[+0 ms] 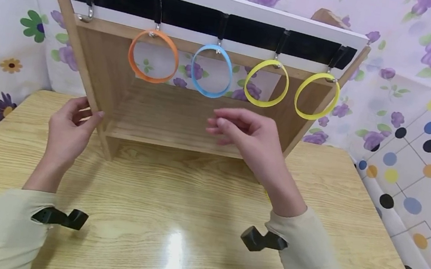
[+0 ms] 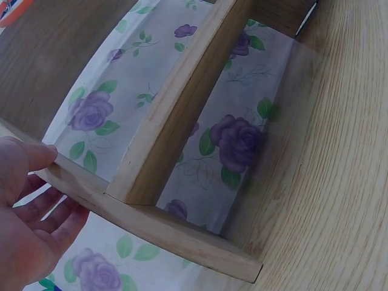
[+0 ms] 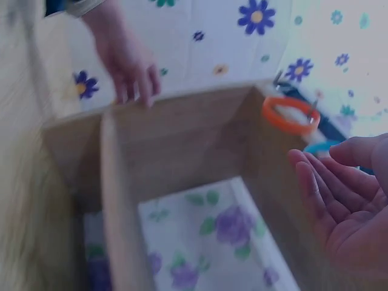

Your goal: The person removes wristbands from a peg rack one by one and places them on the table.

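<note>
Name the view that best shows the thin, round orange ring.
Head view: the orange ring appears whole and sharp. The right wrist view blurs it; the left wrist view catches only a cut-off part.

The head camera looks forward and down from the near side, far enough back to take in the wooden rack (image 1: pixel 161 108), left hand (image 1: pixel 69 131) and right hand (image 1: pixel 253 135). The left wrist camera sits close, tilted, facing right along the shelf (image 2: pixel 179 100). The right wrist camera, also close, faces left across the rack, sharing the left hand and orange ring (image 3: pixel 291 125) with the head view.
</note>
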{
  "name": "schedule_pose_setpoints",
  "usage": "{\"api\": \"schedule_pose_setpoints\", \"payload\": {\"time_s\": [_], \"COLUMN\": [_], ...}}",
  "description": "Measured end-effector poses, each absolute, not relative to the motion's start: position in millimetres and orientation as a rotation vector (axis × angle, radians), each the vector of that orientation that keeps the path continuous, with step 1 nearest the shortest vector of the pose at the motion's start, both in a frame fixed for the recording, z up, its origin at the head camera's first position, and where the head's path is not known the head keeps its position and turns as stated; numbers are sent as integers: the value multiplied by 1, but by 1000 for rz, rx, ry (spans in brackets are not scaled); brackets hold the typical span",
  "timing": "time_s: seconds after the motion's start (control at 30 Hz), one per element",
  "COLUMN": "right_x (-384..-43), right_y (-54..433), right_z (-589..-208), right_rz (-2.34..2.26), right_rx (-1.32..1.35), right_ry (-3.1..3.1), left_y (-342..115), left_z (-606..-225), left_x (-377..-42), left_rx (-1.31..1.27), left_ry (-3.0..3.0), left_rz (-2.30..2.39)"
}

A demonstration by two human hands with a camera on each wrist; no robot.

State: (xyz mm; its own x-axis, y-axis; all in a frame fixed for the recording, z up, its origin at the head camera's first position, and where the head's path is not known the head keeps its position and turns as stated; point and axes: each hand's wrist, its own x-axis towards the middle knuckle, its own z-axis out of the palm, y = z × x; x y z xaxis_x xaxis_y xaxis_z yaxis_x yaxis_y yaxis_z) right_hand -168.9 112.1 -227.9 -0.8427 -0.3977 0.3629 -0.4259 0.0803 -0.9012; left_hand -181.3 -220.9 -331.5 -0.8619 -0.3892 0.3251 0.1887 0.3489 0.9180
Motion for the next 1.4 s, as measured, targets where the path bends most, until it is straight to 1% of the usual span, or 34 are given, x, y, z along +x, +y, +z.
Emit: {"api": "schedule_pose_setpoints", "payload": {"time_s": [0.13, 0.23, 0.4, 0.67, 0.87, 1.23, 1.4], "right_x": [-168, -168, -175, -189, -190, -187, -185], "right_y": [90, 74, 56, 39, 22, 12, 11], "right_z": [-214, -206, -200, -202, -200, -192, -186], "right_rz": [1993, 2011, 2041, 2135, 2247, 2337, 2365], "right_rx": [971, 980, 908, 794, 737, 642, 701], "right_ry": [-2218, -2211, -2237, -2224, -2100, -1959, -1867], "left_y": [-221, -221, -221, -216, -215, -214, -214], "left_z": [-332, -332, -332, -331, -331, -331, -332], "left_x": [-181, -180, -181, -181, -179, -180, -180], "left_rx": [167, 161, 154, 164, 161, 169, 175], "left_ry": [-2115, -2114, -2121, -2080, -2058, -2063, -2066], "left_rz": [-1543, -1540, -1537, -1576, -1579, -1571, -1573]}}
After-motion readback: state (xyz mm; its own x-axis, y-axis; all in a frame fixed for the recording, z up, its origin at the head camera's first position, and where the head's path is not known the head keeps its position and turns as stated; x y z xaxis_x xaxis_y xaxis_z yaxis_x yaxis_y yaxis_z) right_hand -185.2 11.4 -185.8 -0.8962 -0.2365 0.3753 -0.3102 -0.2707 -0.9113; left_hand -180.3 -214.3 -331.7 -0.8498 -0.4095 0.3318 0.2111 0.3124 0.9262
